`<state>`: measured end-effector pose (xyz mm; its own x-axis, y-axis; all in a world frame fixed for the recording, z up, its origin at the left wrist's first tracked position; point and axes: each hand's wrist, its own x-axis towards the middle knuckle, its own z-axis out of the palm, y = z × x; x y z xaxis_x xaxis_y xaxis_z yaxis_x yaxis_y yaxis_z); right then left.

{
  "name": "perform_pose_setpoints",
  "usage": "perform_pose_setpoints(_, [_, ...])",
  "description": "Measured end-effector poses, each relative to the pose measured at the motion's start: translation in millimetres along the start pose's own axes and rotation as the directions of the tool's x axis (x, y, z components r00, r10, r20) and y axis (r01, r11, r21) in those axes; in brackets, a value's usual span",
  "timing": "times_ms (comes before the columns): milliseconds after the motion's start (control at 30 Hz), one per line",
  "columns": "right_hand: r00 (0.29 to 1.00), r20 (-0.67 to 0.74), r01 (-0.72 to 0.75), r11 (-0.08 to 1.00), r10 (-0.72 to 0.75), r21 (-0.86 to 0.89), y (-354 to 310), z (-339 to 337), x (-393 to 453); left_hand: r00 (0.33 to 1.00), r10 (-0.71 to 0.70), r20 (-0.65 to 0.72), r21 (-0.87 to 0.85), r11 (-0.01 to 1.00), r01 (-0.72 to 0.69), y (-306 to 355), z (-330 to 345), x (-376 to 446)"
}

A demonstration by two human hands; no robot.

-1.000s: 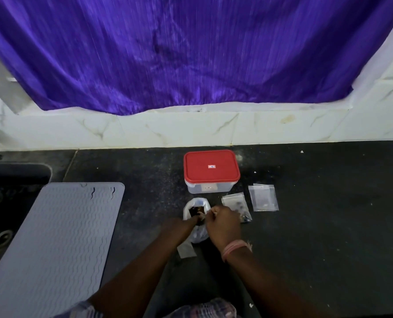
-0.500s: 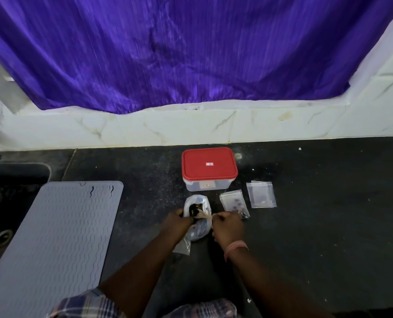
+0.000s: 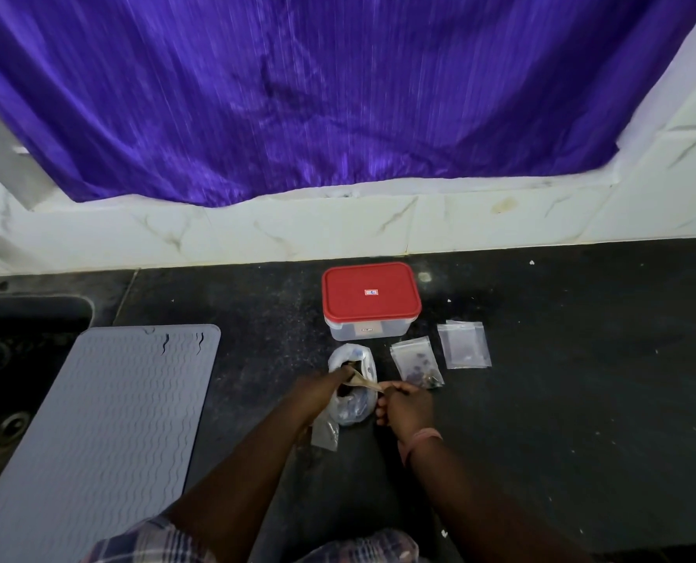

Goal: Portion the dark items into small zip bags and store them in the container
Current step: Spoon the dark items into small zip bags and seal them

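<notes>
A white plastic bag (image 3: 353, 408) with dark items inside sits on the black counter, just in front of a clear container with a red lid (image 3: 371, 295). My left hand (image 3: 322, 394) and my right hand (image 3: 407, 406) each pinch one end of a small zip bag (image 3: 363, 383) stretched between them over the white bag's mouth. A filled zip bag (image 3: 416, 361) with dark pieces lies to the right. Further right lies a small stack of zip bags (image 3: 464, 344). Another small zip bag (image 3: 325, 434) rests under my left wrist.
A grey ribbed mat (image 3: 94, 432) covers the sink area at the left, with the dark sink (image 3: 9, 351) showing beside it. A white marble ledge (image 3: 338, 229) and purple curtain (image 3: 317, 95) stand behind the container. Black counter (image 3: 561, 400) stretches right.
My hands have drawn apart, with the small zip bag pulled out between them. The right hand has shifted to the right, away from the white bag's mouth.
</notes>
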<state>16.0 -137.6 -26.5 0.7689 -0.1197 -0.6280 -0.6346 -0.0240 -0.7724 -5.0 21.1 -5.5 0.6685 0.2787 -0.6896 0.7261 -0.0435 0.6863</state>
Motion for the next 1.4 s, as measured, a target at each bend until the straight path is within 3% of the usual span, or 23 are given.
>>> perform_pose_setpoints(67, [1.000,0.010,-0.023,1.000,0.023,0.019,-1,-3,1,0.998,-0.063,0.011,-0.143,0.988,0.064,1,-6,-1])
perform_pose_setpoints(133, [1.000,0.004,-0.023,0.999,0.023,0.035,-3,-6,2,0.996,-0.091,0.000,-0.178,0.980,0.090,1,-20,-3])
perform_pose_setpoints(367, [0.999,0.018,0.034,0.999,-0.034,0.011,-12,-12,-7,0.986,-0.145,-0.076,0.066,0.986,0.150,12,-58,-8])
perform_pose_setpoints(533, [0.998,0.001,0.070,0.997,-0.070,-0.023,-12,-13,-8,0.954,0.052,-0.294,0.246,0.969,0.023,17,-64,-9])
perform_pose_setpoints(633, [0.993,-0.020,0.115,0.992,-0.116,-0.045,-13,-14,-9,0.876,0.241,-0.418,0.423,0.905,-0.047,16,-63,-16])
perform_pose_setpoints(733, [0.984,0.005,0.176,0.983,-0.176,-0.047,-20,-12,-15,0.801,0.348,-0.487,0.465,0.880,-0.099,16,-55,-23])
perform_pose_setpoints(1000, [0.929,0.136,0.360,0.927,-0.345,-0.106,-21,9,-33,0.844,0.360,-0.398,0.460,0.874,-0.155,-3,-25,-28])
perform_pose_setpoints(1233, [0.914,0.138,0.403,0.892,-0.381,-0.207,-10,9,-31,0.860,0.362,-0.359,0.435,0.880,-0.190,-9,-21,-31])
perform_pose_setpoints(1400, [0.851,0.133,0.521,0.782,-0.509,-0.342,-15,9,-38,0.866,0.384,-0.321,0.397,0.884,-0.245,-11,-16,-33])
